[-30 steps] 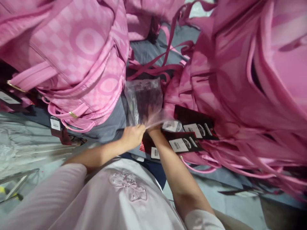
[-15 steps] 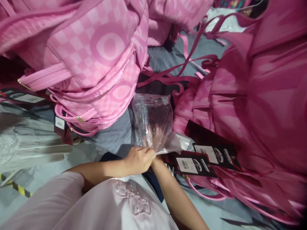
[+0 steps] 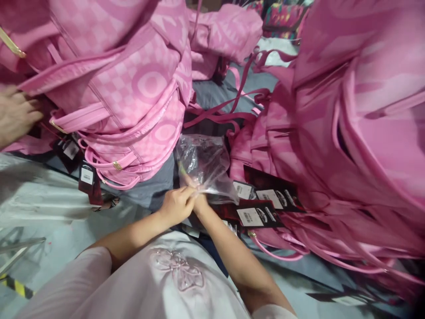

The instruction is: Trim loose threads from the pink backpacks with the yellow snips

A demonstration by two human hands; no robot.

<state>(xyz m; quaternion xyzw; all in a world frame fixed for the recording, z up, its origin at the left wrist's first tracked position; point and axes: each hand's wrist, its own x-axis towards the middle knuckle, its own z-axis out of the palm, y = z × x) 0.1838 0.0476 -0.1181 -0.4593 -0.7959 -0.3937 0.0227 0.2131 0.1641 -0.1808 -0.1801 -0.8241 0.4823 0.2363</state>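
A clear plastic bag [image 3: 212, 155] is bunched up in front of me, between the pink backpacks. My left hand [image 3: 177, 204] is closed, pinching the bag's near edge. Against it, at the mouth of the bag, is my right hand [image 3: 200, 203]; its fingers are mostly covered by my left hand and the crumpled plastic. A small yellow-green streak shows through the plastic beside a finger, too blurred to name. Just right of my hands lie black hang tags [image 3: 260, 215] with white barcode labels.
A checkered pink backpack [image 3: 133, 88] stands at left, a darker pink backpack [image 3: 318, 133] at right, with straps trailing between them. Another person's hand [image 3: 15, 115] is at the far left. A grey surface [image 3: 159, 184] lies beneath. Yellow-black tape [image 3: 18, 288] marks the floor.
My right hand, earlier visible deeper inside the bag, is now closer to its mouth. The bag is more crumpled. Another person's hand has appeared at the left, and the view has shifted slightly.
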